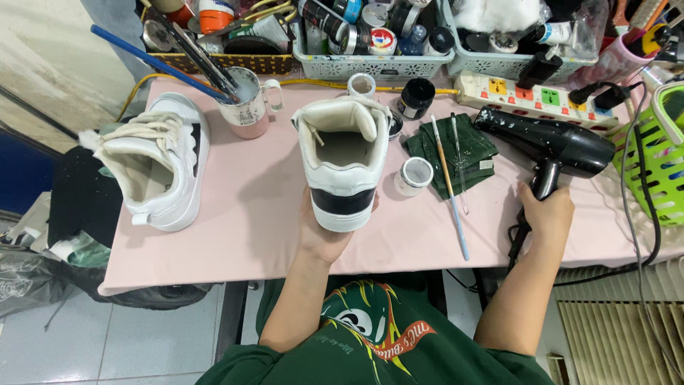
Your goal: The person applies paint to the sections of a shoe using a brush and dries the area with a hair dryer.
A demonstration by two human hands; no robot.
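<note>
The left hand (324, 232) is clamped around the heel of a white sneaker (340, 160), holding it up over the middle of the pink desk (242, 228); its heel panel (343, 202) already shows black, though whether that coat is wet or dry cannot be told from here. The right hand (547, 214) is closed on the handle of a black hair dryer (552, 146) lying on the desk to the right. The second sneaker (160, 160), far left, looks mostly white. Two brushes (449, 178) lie on a green cloth (452, 146) near an open paint jar (414, 175).
</note>
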